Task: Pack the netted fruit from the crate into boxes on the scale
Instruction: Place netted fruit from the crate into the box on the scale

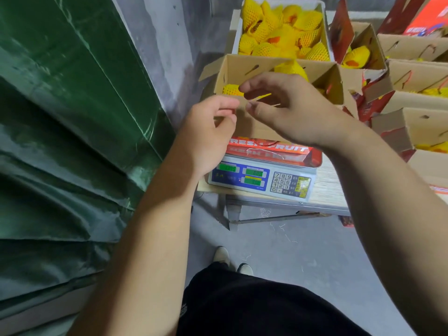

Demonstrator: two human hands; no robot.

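At the far left a green tarpaulin (pixel 72 117) hangs in folds down to the floor, well apart from the work. Next to it comes the left hand (pixel 208 132), raised just in front of the near wall of the open cardboard box (pixel 244 120) that stands on the scale (pixel 263 178). Its fingers curl loosely inward near the box's rim; whether they pinch anything is hard to tell — no fruit is in it, at any rate.

The right hand (pixel 288 110) is over the near rim of the same box, fingers bent and spread, thumb pointing back toward the left hand. It appears to hold nothing, though a thin pale strand crosses between the two hands and may be touched by a fingertip. Inside the box a netted fruit (pixel 231 89) lies in the left corner, and another (pixel 291 67) shows just beyond the right hand's knuckles.

The move to come turns on the crate (pixel 324 25): it sits straight ahead, directly behind the box, its long side running away from the person, heaped with yellow-netted fruit. Both hands must reach forward over the box to get there — the right hand is the nearer, being already above the box. The box's far wall and upright flap stand between hands and crate, so a reach should pass above them.

Farther right, other open boxes (pixel 412 76), several with fruit inside, crowd the bench close beside the scale.
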